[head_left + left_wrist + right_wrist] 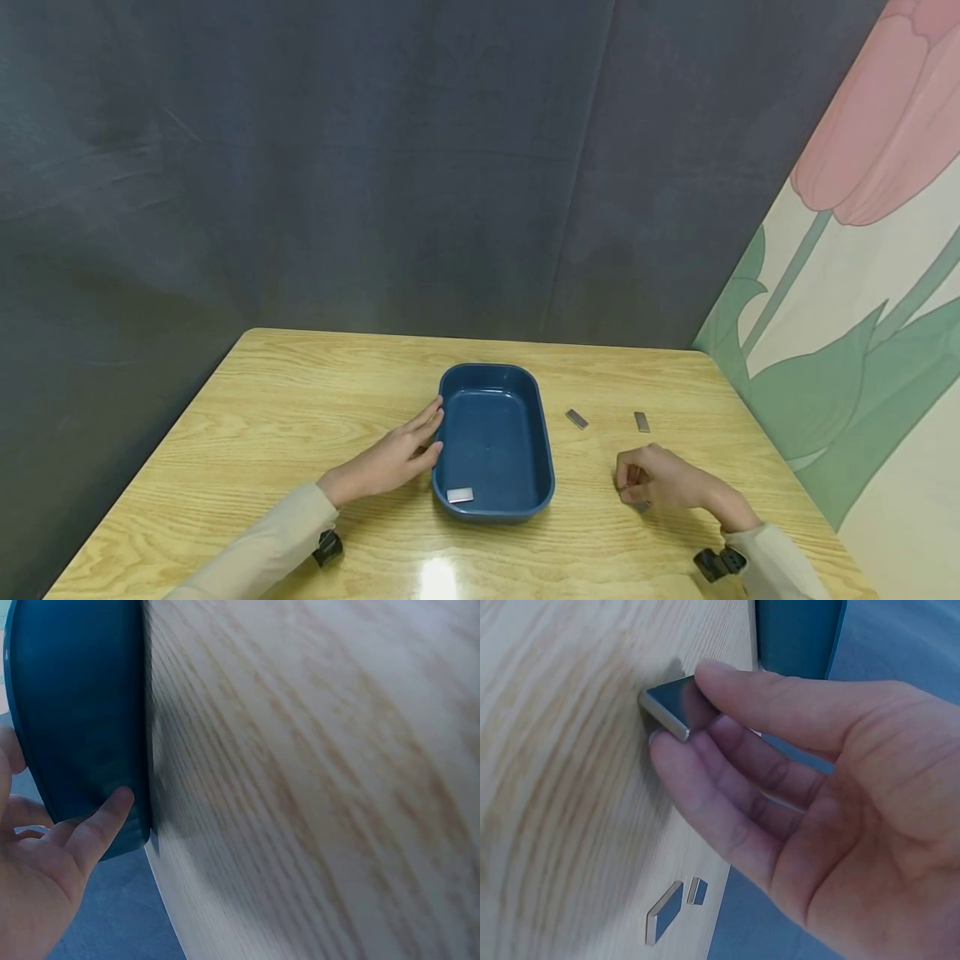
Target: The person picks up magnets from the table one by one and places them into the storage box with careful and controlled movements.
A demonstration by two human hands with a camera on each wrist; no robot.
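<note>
A deep blue rectangular plastic tray stands on the table. My left hand lies along its left side; in the left wrist view its extended fingers touch the tray's outer wall. One silvery metal block lies inside, at the near left corner. To the right of the tray, my right hand pinches a small flat, shiny metal block between thumb and fingers. That block is tilted, one end close to the tabletop. Beyond this hand lie two similar blocks, one nearer the tray and one farther right.
The light wood-grain table ends at a dark cloth backdrop. On the right rises a wall painted with a pink tulip. Dark wrist cameras, left and right, sit by the pale sleeves.
</note>
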